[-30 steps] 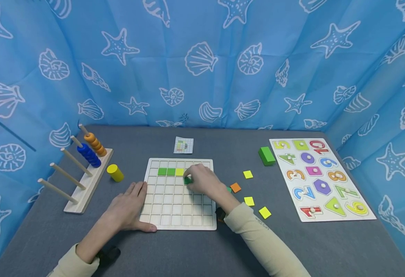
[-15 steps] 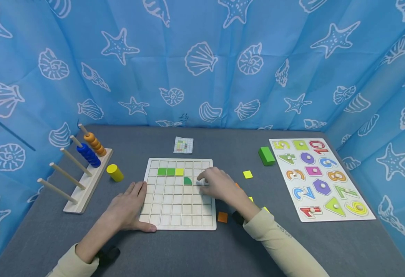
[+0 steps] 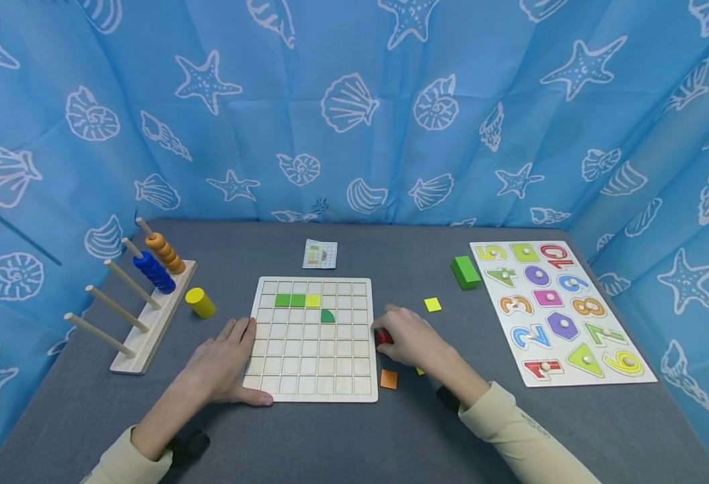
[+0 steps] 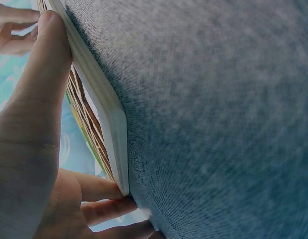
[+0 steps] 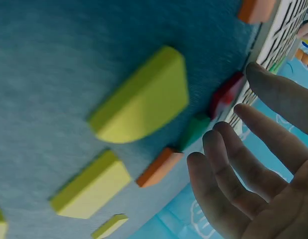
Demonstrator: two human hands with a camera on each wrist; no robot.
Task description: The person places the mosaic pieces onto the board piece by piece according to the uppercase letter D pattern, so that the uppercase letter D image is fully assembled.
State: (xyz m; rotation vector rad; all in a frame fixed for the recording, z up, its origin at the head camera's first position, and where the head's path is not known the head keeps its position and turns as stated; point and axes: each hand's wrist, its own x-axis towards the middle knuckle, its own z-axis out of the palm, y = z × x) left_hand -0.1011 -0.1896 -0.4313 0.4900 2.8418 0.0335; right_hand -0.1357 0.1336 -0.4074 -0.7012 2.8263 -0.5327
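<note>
A white grid board (image 3: 309, 366) bears two green squares (image 3: 290, 300), a yellow square (image 3: 313, 300) and a dark green quarter-circle (image 3: 327, 316). My left hand (image 3: 224, 363) rests against the board's left side, fingers extended along that edge and thumb at the near-left corner. Off the board's right edge, my right hand (image 3: 412, 338) reaches over a red tile (image 3: 383, 337). In the right wrist view the thumb and fingertips stand spread around this red tile (image 5: 227, 94), with a green tile (image 5: 195, 130) and an orange tile (image 5: 160, 167) just beyond.
An orange square (image 3: 389, 379) and yellow tiles (image 3: 432, 304) lie right of the board. A green block (image 3: 466, 273) stands beside a number puzzle (image 3: 590, 359). At left are a peg stand with rings (image 3: 163, 316) and a yellow cylinder (image 3: 200, 302). A pattern card (image 3: 320, 255) lies behind the board.
My right hand has let go of the green quarter-circle on the board and moved right, off the board, to the red tile. My left hand has stayed in place.
</note>
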